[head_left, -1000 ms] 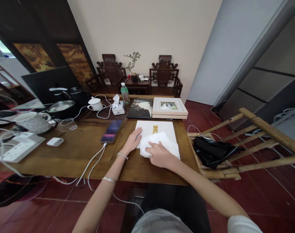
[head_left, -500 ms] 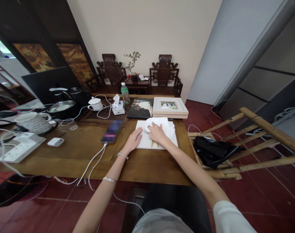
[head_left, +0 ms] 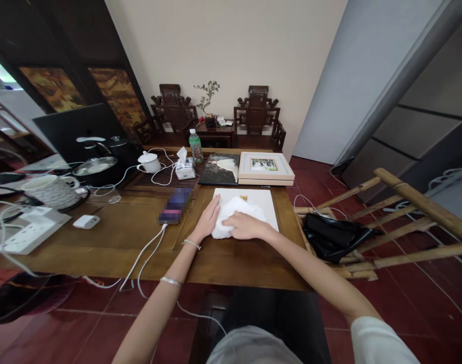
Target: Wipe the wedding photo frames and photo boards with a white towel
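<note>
- the white board (head_left: pixel 266 198) lies flat on the worktop (head_left: pixel 231 263), straight ahead of the person; take it as the clock's centre, twelve pointing away.
- the white cloth (head_left: pixel 236 205) sits bunched on the board's lower part, towards seven o'clock, hiding most of a yellow animal figure (head_left: pixel 244 198) whose top shows near twelve.
- the right hand (head_left: pixel 248 225) is bent over the cloth with a fold gathered under it, one finger pointing towards nine; the bunching probably gives a thick pad to press through. the fingertips under the fold are hidden.
- the right forearm comes in from between four and five, elbow out wide, which seems to leave room for sideways sweeps.
- the left hand (head_left: pixel 208 218) lies at the board's nine o'clock edge, fingers nearly straight and close together, gripping nothing; it likely braces the board against sliding. whether it touches the cloth is unclear.
- the left forearm reaches in from between seven and eight, almost straight.
- a dark picture (head_left: pixel 219 169) at eleven and a pale frame (head_left: pixel 266 169) at one lie beyond the board, presumably set back to free the near space.
- the phone (head_left: pixel 173 206) rests at nine, well apart from the cloth.
</note>
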The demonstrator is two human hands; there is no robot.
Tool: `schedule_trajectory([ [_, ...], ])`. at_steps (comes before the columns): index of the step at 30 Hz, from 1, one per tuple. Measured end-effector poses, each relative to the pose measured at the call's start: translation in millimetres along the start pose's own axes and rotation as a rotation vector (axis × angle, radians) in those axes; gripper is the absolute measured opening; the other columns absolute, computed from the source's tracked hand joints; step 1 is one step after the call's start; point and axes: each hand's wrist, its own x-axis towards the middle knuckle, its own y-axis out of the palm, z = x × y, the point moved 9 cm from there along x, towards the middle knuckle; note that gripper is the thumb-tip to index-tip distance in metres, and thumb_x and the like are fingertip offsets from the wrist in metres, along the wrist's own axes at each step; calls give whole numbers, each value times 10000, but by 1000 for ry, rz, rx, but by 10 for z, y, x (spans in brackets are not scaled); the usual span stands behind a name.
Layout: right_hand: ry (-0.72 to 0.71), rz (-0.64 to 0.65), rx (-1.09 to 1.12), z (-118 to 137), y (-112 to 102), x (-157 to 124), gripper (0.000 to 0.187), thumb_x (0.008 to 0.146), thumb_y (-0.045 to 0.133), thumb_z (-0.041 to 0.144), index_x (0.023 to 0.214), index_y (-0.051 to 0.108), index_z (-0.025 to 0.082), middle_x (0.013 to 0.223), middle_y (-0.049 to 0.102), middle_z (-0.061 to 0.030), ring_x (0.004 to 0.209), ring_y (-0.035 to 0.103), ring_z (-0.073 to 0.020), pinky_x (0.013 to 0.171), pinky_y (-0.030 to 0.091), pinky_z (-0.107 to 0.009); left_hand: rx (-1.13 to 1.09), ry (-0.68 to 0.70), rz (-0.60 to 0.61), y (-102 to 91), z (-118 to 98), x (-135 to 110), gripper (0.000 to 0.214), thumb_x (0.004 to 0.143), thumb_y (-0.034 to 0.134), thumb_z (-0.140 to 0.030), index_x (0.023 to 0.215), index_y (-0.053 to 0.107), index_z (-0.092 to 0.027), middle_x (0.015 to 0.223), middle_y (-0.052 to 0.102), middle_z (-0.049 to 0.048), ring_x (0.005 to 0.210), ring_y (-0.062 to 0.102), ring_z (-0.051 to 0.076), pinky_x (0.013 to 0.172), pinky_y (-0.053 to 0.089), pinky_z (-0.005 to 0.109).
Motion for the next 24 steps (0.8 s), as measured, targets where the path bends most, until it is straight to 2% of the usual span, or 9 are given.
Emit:
schedule_trajectory([
  [4, 194, 84, -9, -270, -170, 4, 297, 748, 442, 141, 958, 650, 178, 982, 679, -105, 869, 623, -231, 676, 427, -294, 112, 8, 73, 79, 40, -6, 580, 952, 258, -496, 1372, 449, -146, 1471, 389, 99, 1387, 306, 210, 1165, 194, 409],
  [7, 407, 20, -39, -595, -316, 57, 337, 782, 437, 175, 1045, 647, 187, 1089, 655, -128, 941, 623, -257, 696, 444, -310, 170, 15, 82, 95, 62, -1, 556, 956, 269, -455, 1341, 483, -117, 1430, 445, 127, 1366, 349, 224, 1151, 228, 431],
  [9, 497, -47, -48, -769, -375, 123, 371, 806, 420, 190, 1119, 621, 187, 1156, 626, -144, 991, 613, -273, 735, 452, -332, 191, 19, 78, 97, 71, 5, 525, 953, 290, -434, 1308, 520, -122, 1400, 483, 128, 1352, 374, 228, 1144, 244, 443],
  [13, 569, -123, -46, -944, -385, 361, 395, 836, 387, 200, 1179, 580, 165, 1204, 596, -165, 1053, 588, -285, 798, 453, -364, 204, 30, 74, 93, 66, 12, 467, 936, 349, -397, 1263, 563, -141, 1393, 493, 118, 1340, 392, 235, 1137, 262, 449],
  [19, 536, -148, 15, -912, -398, 829, 355, 829, 424, 248, 1122, 617, 201, 1190, 627, -101, 1093, 576, -250, 813, 460, -317, 226, 51, 80, 67, 44, 12, 442, 899, 409, -339, 1256, 565, -130, 1376, 509, 129, 1315, 426, 250, 1127, 285, 447],
  [21, 563, -150, 25, -953, -422, 888, 376, 830, 425, 254, 1151, 612, 197, 1212, 616, -119, 1089, 582, -261, 799, 469, -327, 224, 49, 90, 71, 50, 14, 441, 896, 412, -332, 1260, 561, -132, 1386, 499, 129, 1321, 419, 249, 1129, 279, 451],
  [24, 642, -144, 26, -1111, -470, 811, 410, 829, 428, 241, 1196, 596, 170, 1244, 595, -159, 1085, 591, -281, 795, 473, -348, 216, 45, 96, 83, 65, 15, 448, 893, 412, -334, 1255, 563, -116, 1393, 487, 144, 1336, 397, 250, 1133, 272, 450],
])
